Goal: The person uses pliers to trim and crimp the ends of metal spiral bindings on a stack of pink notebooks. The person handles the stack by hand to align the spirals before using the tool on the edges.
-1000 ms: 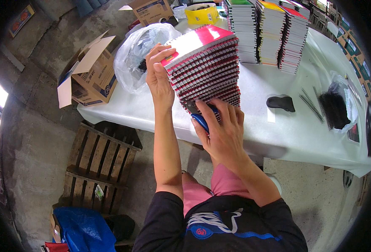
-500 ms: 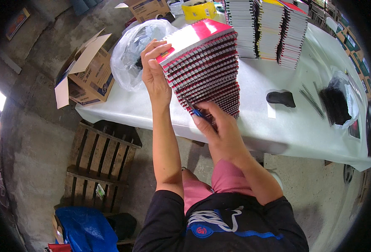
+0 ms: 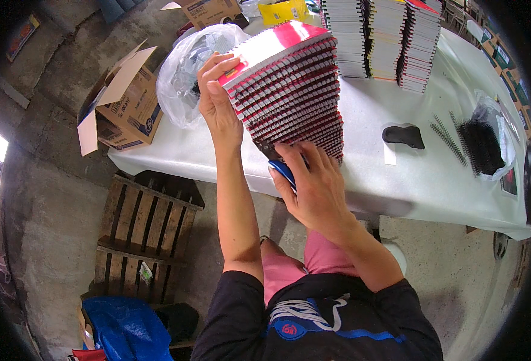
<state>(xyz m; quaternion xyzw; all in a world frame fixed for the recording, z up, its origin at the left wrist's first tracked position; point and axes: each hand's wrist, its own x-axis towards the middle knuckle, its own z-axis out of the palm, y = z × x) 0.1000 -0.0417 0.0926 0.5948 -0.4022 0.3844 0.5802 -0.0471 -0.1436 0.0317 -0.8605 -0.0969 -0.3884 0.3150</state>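
A tall stack of spiral-bound notebooks with red covers stands at the table's near edge, its dark coils facing me. My left hand grips the stack's upper left corner, fingers on the top red cover and thumb along the side. Wrapped round blue-handled pliers, my right hand is at the lower left of the coils. The dark jaws of the pliers are against the coil ends there, partly hidden by my fingers.
More notebook stacks stand at the back right. A black pouch-like object, loose black coils and a bag of coils lie on the right. Left are a plastic bag and an open cardboard box; a wooden pallet is below.
My right hand has rotated and closed further round the pliers, its fingers now lying over the coils. My left hand still holds the top corner, shifted slightly left.
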